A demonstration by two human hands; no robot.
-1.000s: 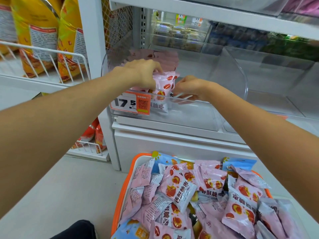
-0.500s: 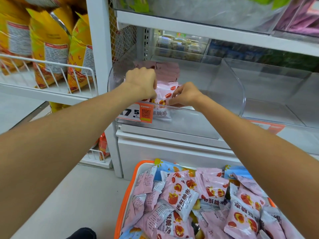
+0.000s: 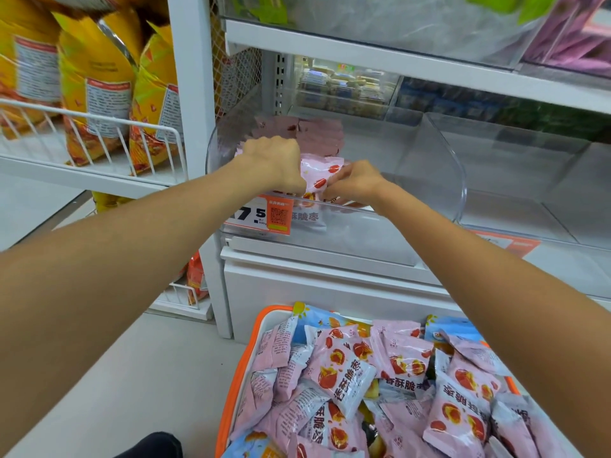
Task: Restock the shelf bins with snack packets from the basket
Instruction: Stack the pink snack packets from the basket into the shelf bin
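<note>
A pink snack packet (image 3: 318,175) with red fruit print stands at the front of the clear shelf bin (image 3: 429,180). My left hand (image 3: 276,163) grips its left side with curled fingers. My right hand (image 3: 355,183) pinches its right side, fingers partly behind the bin's front wall. Further pink packets (image 3: 307,132) lie at the back of the same bin. Below, the orange basket (image 3: 236,388) is heaped with pink packets (image 3: 344,375) and some blue ones (image 3: 317,317).
A price tag (image 3: 261,214) hangs on the bin's front. A second clear bin (image 3: 529,180) stands to the right. Yellow bags (image 3: 96,90) fill a white wire rack (image 3: 99,127) at left. A white upright post (image 3: 195,94) divides the shelves. Another shelf sits overhead.
Both hands have sunk a little lower into the bin front with the pink packet between them. The camera has tilted, so the shelf sits lower in view.
</note>
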